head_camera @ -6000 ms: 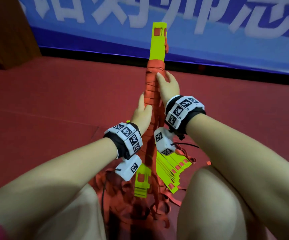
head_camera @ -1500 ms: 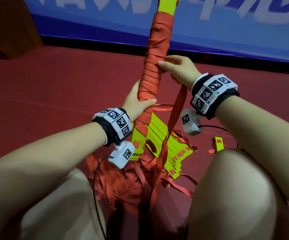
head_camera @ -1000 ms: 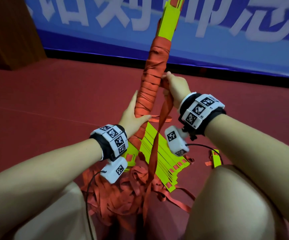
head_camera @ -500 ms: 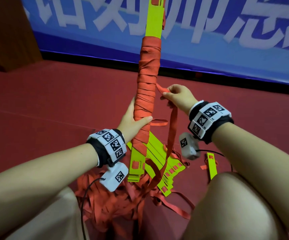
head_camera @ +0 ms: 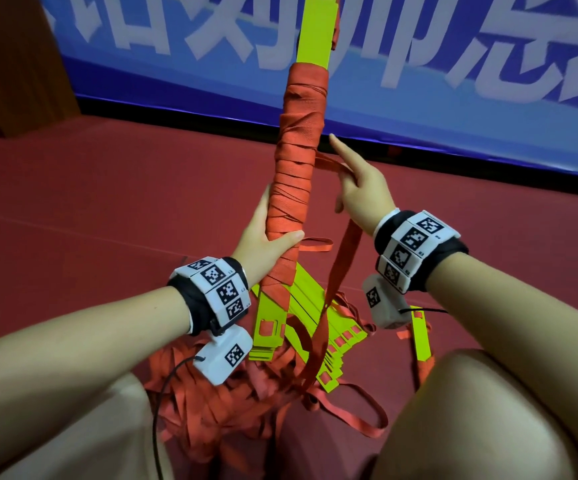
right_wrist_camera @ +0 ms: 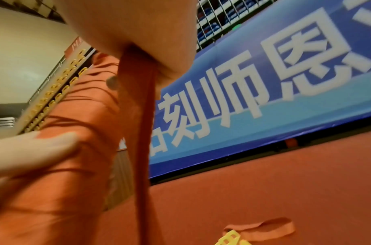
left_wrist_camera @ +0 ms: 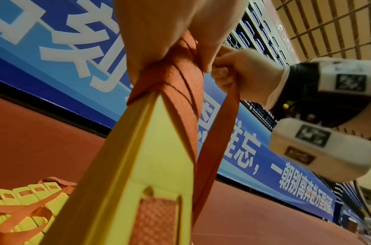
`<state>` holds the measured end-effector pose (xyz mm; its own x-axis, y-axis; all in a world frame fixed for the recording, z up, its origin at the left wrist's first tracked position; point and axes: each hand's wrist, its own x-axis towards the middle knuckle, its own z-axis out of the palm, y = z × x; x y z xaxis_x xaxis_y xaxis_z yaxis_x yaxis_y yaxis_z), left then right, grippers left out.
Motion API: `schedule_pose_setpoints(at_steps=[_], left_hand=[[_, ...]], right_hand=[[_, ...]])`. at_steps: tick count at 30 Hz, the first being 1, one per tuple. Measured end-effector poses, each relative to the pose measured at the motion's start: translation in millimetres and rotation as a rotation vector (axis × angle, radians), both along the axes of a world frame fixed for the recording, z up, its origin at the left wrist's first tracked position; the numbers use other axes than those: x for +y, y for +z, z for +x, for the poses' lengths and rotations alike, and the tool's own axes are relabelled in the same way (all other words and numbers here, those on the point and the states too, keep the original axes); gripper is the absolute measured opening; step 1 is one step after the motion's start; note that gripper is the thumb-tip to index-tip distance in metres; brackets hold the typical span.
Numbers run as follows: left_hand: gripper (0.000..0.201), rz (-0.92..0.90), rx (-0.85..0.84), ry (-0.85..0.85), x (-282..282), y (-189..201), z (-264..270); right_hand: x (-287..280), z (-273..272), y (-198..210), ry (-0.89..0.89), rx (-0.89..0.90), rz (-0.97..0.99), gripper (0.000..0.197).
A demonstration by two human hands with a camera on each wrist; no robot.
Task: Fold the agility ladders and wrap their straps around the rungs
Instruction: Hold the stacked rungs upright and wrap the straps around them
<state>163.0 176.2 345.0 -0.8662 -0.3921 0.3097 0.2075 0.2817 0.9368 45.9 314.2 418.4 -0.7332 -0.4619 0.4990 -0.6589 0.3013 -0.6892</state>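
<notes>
The wrapped rung bundle stands upright on the floor, between both knees. Loose straps lie at its base; the banner runs behind.

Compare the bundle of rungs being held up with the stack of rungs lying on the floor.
The held bundle stands nearly upright, gripped by the left hand; the floor stack lies fanned out on the red floor. The held bundle is wound along most of its length in orange strap, with yellow showing only at its ends; the floor stack is unwrapped, with loose straps tangled around it. Both are yellow-green slotted rungs.
</notes>
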Motion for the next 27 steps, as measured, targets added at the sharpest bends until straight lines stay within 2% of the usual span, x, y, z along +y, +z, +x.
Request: schedule_pose_setpoints(at_steps=[2, 5, 9, 12, 14, 16, 17, 19, 22, 24, 27], left_hand=[[0.087, -0.025, 0.013, 0.038, 2.2, 2.1, 0.0], [0.085, -0.117, 0.036, 0.105, 5.7, 5.3, -1.3], [0.068, -0.354, 0.003, 0.108, 7.2, 9.3, 0.5], [0.062, -0.493, 0.010, 0.082, 10.9, 13.1, 5.4], [0.060, -0.522, 0.036, 0.026, 8.3, 9.3, 4.8], [0.058, -0.434, 0.055, -0.034, 5.8, 9.1, 1.8], [0.058, -0.334, 0.049, -0.059, 6.7, 11.8, 1.3], [0.061, -0.128, -0.017, -0.087, 8.3, 13.9, -0.8], [0.076, 0.178, -0.089, -0.142, 4.0, 8.2, -7.1], [0.087, 0.267, -0.115, -0.169, -0.1, 9.2, -8.4], [0.065, 0.295, -0.057, -0.228, -7.4, 15.0, -9.8]], right_hand=[[-8.7, 11.3, 2.2, 0.055, -0.073, -0.048, 0.062], [-28.6, 28.4, 3.1, 0.104, -0.162, -0.145, 0.048], [-40.3, 30.9, 6.7, -0.007, -0.219, -0.276, 0.031], [-39.8, 21.3, 2.0, -0.077, -0.278, -0.296, 0.037], [-39.6, 16.2, -2.3, -0.109, -0.337, -0.299, 0.043], [-37.7, 13.7, -3.9, -0.119, -0.371, -0.301, 0.046], [-36.6, 12.4, -4.5, -0.121, -0.366, -0.302, 0.045], [-33.6, 14.0, -3.0, -0.081, -0.349, -0.310, 0.031], [-31.3, 20.2, 2.5, 0.050, -0.363, -0.374, 0.012], [-31.6, 24.1, 6.2, 0.146, -0.371, -0.398, 0.018], [-32.6, 27.7, 10.6, 0.219, -0.357, -0.383, 0.029]])
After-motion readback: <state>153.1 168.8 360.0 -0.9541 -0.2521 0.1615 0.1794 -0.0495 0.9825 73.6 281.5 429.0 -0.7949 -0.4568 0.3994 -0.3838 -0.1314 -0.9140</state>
